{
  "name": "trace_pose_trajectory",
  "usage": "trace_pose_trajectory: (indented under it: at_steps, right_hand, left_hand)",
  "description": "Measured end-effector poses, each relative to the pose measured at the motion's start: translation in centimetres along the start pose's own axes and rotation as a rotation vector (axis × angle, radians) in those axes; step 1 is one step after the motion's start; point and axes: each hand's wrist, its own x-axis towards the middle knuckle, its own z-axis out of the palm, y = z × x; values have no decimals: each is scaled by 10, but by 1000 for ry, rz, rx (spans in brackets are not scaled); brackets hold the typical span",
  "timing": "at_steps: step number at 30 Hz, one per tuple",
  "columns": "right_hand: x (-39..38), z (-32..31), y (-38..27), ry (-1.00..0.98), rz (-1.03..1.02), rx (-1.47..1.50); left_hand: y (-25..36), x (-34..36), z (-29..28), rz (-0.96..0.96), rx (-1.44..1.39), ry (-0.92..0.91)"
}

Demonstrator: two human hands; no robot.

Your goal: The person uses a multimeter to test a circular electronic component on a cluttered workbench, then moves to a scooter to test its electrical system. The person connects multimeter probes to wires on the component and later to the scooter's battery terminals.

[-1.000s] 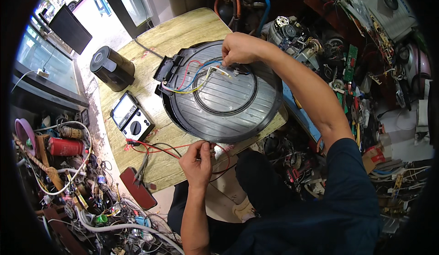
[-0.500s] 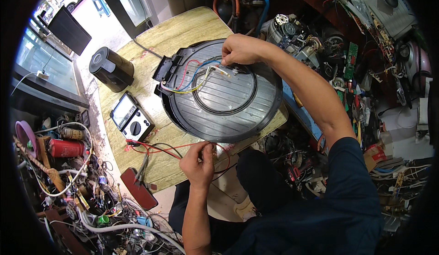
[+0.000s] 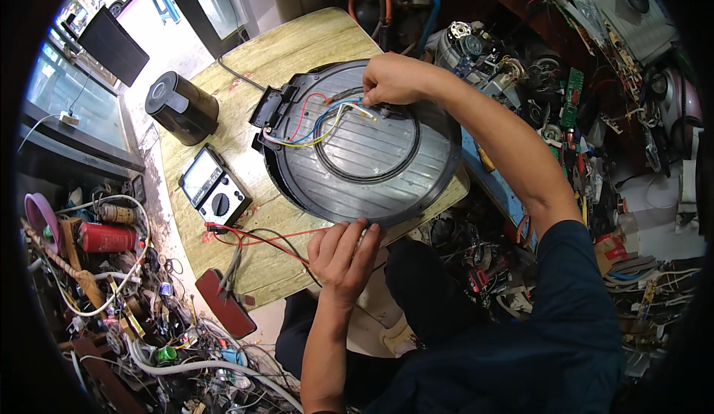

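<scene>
A round, dark appliance base (image 3: 357, 191) with a ribbed metal plate lies bottom up on the table. Loose red, blue, yellow and white wires (image 3: 309, 144) come out by its hinge. My right hand (image 3: 394, 79) is closed in a pinch at the far part of the plate, where the blue wire runs into its fingertips. On the near rim rests my left hand (image 3: 344, 259), its fingers stretched out. A red test lead (image 3: 286, 237) passes beneath that hand; its tip is hidden. An analog multimeter (image 3: 216, 188) lies to the left.
A black lidded container (image 3: 181, 108) stands on the wooden table (image 3: 297, 42) at the back left. A dark red flat case (image 3: 224, 302) is at the near left corner. Heaps of parts and cables (image 3: 186, 362) flank both sides; a red cylinder (image 3: 108, 238) is at far left.
My left hand has moved right and slightly up onto the near rim, its fingers going from a closed pinch to stretched out. My right hand stays almost in place.
</scene>
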Motion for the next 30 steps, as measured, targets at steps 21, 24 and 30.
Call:
trace_pose_trajectory:
  at_steps: [21,24,30]
  right_hand:
    - [-20,7,5,152,33,-132]
    - [-5,-9,-17,261,62,-134]
    - [123,-13,-85,281,-20,-302]
  left_hand:
    - [6,11,7,-72,12,87]
    - [10,15,17,-85,-26,93]
    - [8,17,17,-76,28,14]
